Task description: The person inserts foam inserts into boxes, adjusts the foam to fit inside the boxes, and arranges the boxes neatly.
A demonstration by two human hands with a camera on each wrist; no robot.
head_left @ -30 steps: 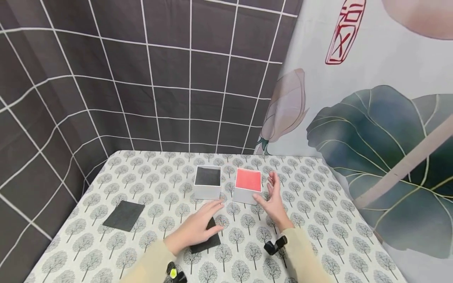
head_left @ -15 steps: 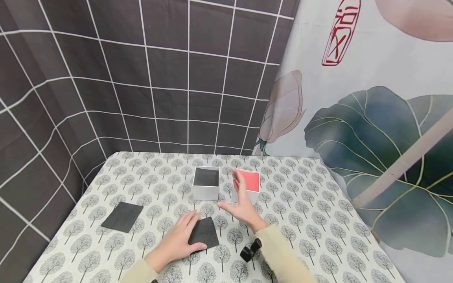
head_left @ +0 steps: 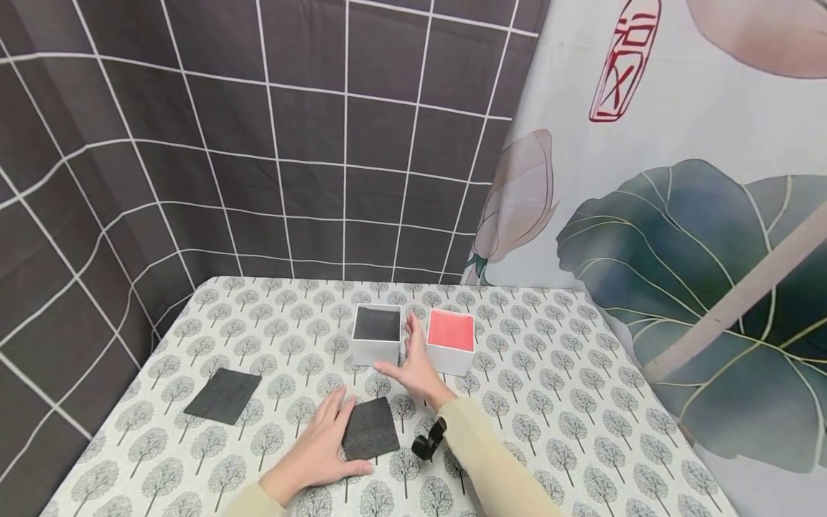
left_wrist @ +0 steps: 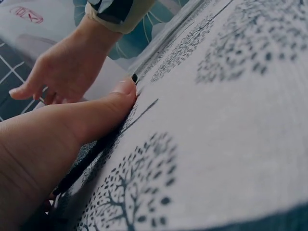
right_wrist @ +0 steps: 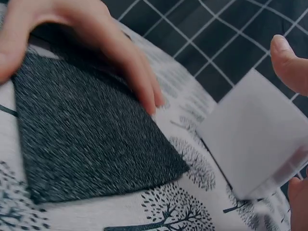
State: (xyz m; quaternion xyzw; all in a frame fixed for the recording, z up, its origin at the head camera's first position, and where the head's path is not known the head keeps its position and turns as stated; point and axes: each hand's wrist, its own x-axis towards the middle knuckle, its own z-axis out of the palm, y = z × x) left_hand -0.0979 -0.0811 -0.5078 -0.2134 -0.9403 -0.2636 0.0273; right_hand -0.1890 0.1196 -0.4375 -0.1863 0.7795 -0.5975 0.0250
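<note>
On the table, my left hand (head_left: 316, 449) lies at the left side of a near dark felt-like square (head_left: 371, 429), its fingers and thumb spread. In the right wrist view its fingers arch along two edges of that dark square (right_wrist: 91, 130). My right hand (head_left: 416, 373) reaches between two white boxes, fingers extended and thumb apart. It is nearest the left white box (head_left: 375, 353), whose top shows dark inside a white rim; whether it touches the box I cannot tell. The right white box (head_left: 454, 361) shows red inside its rim.
A second dark square (head_left: 222, 396) lies flat further left on the tree-print tablecloth (head_left: 284, 416). Behind the table hangs a dark grid-patterned curtain (head_left: 310, 187), with a lotus-print cloth (head_left: 549, 86) at the right.
My right hand has moved left from the right side of the red-topped box to the gap between the boxes. My left hand has drawn back leftward, uncovering more of the near dark square.
</note>
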